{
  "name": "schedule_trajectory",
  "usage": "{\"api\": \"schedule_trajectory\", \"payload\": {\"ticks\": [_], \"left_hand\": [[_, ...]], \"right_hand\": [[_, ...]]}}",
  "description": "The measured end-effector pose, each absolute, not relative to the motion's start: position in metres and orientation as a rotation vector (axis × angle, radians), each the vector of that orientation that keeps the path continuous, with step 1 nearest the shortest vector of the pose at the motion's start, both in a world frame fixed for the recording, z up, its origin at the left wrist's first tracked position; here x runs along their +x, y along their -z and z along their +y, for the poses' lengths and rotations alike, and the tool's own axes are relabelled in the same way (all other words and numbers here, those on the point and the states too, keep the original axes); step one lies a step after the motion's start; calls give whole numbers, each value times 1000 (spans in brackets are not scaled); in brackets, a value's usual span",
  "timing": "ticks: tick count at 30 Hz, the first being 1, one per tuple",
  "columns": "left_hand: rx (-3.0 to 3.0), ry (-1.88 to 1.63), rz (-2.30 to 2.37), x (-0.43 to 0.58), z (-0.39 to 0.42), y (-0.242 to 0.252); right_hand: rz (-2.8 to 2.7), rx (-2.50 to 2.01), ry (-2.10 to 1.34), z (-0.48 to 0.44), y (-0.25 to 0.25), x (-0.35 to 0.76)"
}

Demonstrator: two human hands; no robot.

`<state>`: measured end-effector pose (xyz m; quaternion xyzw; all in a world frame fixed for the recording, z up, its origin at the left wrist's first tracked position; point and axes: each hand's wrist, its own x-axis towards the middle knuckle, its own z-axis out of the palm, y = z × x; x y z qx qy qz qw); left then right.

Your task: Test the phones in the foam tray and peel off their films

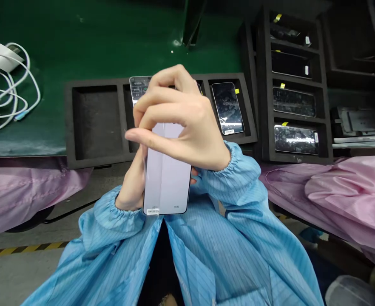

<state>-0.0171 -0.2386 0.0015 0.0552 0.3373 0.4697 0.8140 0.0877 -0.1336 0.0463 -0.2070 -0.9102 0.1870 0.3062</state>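
Note:
My left hand [132, 180] grips the lower left edge of a smartphone [166, 178], and its fingertips seem to curl behind the far side. My right hand [177, 117] is shut over the phone's upper end, covering the top part. The phone faces me, showing a pale lilac screen or film with a small barcode label [153, 211] at its bottom edge. Behind my hands, a black foam tray [68, 127] holds a dark-screened phone [228, 108] and a lit phone [139, 89], which my right hand partly hides.
A black foam rack [264, 85] at right holds several dark phones with yellow tags. A white charger cable [5, 85] lies coiled on the green bench mat [111, 42]. Pink cloth [343, 191] drapes over the bench edge on the right, and more [24, 191] on the left.

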Motion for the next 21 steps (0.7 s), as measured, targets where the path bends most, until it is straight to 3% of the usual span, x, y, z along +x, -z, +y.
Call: {"api": "schedule_trajectory", "payload": {"ticks": [10,21], "left_hand": [[201,-968,755,-12,-235,-11],[158,-1038,669,-27,-244,-13]], "right_hand": [[-1987,-626,-651,-137,-37,82],[-2540,-317,-715,-120,-44,127]]}}
